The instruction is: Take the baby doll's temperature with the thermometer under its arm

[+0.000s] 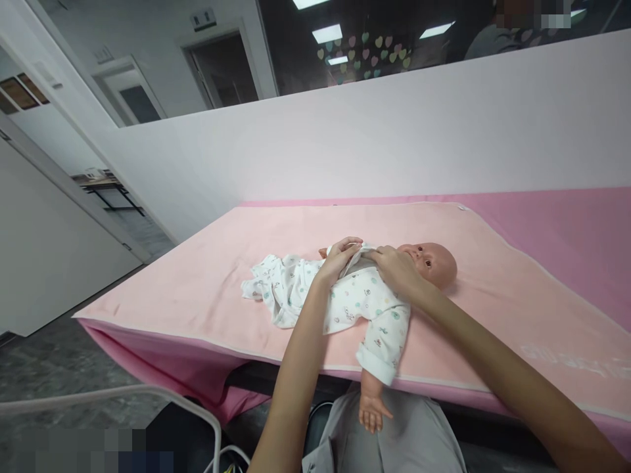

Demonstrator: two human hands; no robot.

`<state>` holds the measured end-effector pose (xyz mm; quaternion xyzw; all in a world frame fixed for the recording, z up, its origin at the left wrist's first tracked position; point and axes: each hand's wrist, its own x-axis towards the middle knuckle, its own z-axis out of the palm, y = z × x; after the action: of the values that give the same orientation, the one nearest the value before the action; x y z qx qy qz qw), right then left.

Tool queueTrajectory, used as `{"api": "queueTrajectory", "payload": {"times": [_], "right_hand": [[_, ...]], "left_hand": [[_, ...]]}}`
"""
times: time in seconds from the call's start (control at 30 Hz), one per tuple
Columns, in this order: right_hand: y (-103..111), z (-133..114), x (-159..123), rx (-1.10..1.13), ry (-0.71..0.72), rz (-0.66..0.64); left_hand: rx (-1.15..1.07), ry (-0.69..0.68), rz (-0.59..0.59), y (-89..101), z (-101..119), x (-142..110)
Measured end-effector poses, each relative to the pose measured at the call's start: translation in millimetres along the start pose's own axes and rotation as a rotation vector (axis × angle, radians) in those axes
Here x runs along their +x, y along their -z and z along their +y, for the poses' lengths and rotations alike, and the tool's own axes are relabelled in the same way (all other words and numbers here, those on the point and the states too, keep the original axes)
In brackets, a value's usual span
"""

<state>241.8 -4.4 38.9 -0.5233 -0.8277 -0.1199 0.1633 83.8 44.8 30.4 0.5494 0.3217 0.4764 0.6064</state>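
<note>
A baby doll [436, 263] lies on its back on the padded table, its head to the right. It wears a white romper [355, 299] with small printed figures. At the chest, the romper's front edge is lifted between my two hands. My left hand [340, 259] is closed on the edge at the doll's middle, fingers curving over the far side. Nearer the neck, my right hand [397, 270] grips the same cloth, covering part of the doll's chin. One doll arm [373, 404] hangs over the table's near edge; the romper's legs look flat and bunched.
A peach blanket [197, 282] covers a pink sheet [566, 226] on the table. Behind stands a white half wall [394, 138] with dark glass above. A bent pale metal tube [148, 391] stands at lower left. A person's shoulder [493, 43] shows beyond the glass.
</note>
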Motion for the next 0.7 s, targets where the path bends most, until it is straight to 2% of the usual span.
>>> {"api": "queueTrajectory", "payload": {"times": [0.07,0.2,0.3,0.37,0.47,0.57,0.7], "right_hand": [[12.7,4.2,-7.3,0.097,-0.023,0.11],[42.8,20.3,-16.7,0.359,-0.096,0.472],[55.4,34.8,-20.6,0.525,-0.201,0.688],[53.6,40.7,-23.2,0.68,-0.284,0.77],[39.4,40.2,-27.8,0.864,-0.359,0.854],[23.9,32.8,-32.8,0.873,-0.355,0.934],[12.8,25.9,-38.0,0.847,-0.344,0.911]], "left_hand": [[0.043,-0.021,-0.034,0.5,-2.0,0.4],[0.306,-0.054,-0.201,-4.7,-4.5,-2.4],[0.466,-0.073,-0.289,-10.0,-3.7,-5.4],[0.443,-0.08,-0.289,-11.0,-2.7,-5.9],[0.262,-0.079,-0.193,-8.4,-2.5,-3.8],[0.088,-0.103,-0.068,-4.7,-3.7,-1.5],[-0.048,-0.125,-0.073,-1.7,-4.9,-0.2]]}}
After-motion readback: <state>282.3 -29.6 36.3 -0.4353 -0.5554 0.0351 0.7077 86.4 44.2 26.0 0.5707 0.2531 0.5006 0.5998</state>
